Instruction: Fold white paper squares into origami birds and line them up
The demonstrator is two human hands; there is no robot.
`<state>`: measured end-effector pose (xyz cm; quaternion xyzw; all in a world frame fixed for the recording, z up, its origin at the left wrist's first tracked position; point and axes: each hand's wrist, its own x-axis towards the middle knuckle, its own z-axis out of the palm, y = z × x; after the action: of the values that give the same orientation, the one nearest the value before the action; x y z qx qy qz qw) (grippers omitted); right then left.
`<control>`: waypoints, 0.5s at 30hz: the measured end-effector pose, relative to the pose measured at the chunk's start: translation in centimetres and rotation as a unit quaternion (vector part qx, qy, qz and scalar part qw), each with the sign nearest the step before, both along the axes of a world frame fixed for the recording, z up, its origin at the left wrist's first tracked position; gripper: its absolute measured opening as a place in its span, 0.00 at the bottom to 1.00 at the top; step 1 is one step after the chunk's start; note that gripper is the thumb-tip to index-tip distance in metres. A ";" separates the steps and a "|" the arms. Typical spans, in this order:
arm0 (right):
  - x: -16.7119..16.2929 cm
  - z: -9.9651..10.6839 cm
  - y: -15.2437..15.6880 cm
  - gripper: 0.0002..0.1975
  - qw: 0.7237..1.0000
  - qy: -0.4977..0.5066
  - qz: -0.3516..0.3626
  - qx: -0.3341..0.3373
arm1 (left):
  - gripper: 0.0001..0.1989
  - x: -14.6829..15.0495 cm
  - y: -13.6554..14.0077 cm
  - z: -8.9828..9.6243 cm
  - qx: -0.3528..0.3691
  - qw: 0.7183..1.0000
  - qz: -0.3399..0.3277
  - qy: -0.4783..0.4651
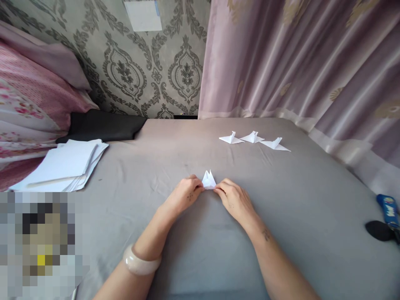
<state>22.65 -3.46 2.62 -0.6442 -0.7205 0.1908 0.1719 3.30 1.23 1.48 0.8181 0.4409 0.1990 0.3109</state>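
Observation:
A small folded white paper [209, 181] with two points sticking up is between my hands, low over the grey sheet. My left hand [188, 189] pinches its lower left corner between thumb and fingers. At the lower right corner, my right hand [233, 195] pinches it the same way. Farther back on the right stand three folded paper birds in a row: a left one [231, 138], a middle one [253, 137] and a right one [276, 144].
A stack of white paper sheets [67, 160] lies at the left, in front of a black folded item [106, 125]. Grey bedding [312, 208] spreads beneath everything. A blue packet [388, 209] and a black round object [379, 230] sit at the right edge. Curtains [281, 62] hang behind.

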 end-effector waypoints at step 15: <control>0.0 -0.8 1.5 0.10 0.991 0.084 -0.092 -0.042 | 0.10 1.0 0.1 -0.4 -0.009 0.995 0.093 0.040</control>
<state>22.61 -2.00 1.78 -0.6961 -0.6325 0.2575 0.2215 4.30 1.38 1.03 0.7776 0.5292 0.1906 0.2810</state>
